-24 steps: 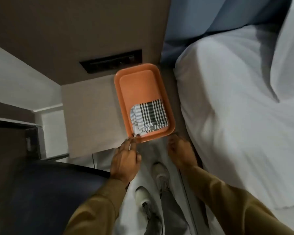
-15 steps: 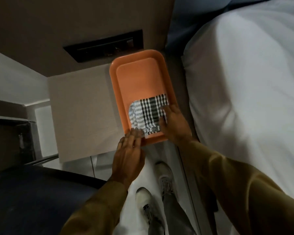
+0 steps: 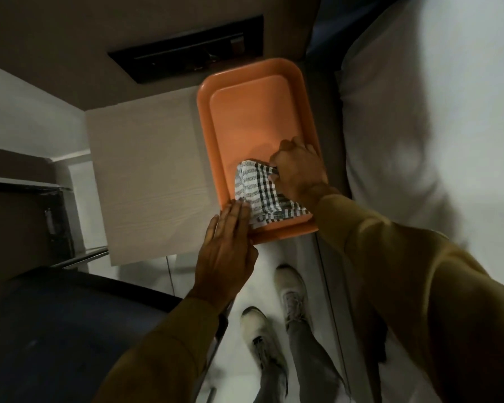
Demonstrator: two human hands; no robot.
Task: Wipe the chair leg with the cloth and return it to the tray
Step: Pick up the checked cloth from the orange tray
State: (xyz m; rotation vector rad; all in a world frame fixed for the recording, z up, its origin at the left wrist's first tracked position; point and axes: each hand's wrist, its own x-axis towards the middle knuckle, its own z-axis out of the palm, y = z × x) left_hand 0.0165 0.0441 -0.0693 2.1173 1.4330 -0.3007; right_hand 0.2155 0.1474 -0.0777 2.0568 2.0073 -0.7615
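Beside the white bed [image 3: 437,117], an orange tray [image 3: 253,117] sat on a pale bedside top [image 3: 146,181]. Her right hand [image 3: 298,170] had pinched the checked cloth [image 3: 262,193] shut between its fingers, apparently to lift it. Just left of that pinch, the left hand [image 3: 227,248] lay flat and open, likely steadying the tray.

A pale wooden table [image 3: 146,181] carries an orange tray [image 3: 253,117] along its right edge, beside the bed [image 3: 434,112].

Pale wood-grain tabletop [image 3: 146,181], white bedding [image 3: 425,117] at right, black wall recess [image 3: 186,48], white shoes [image 3: 291,289] below.
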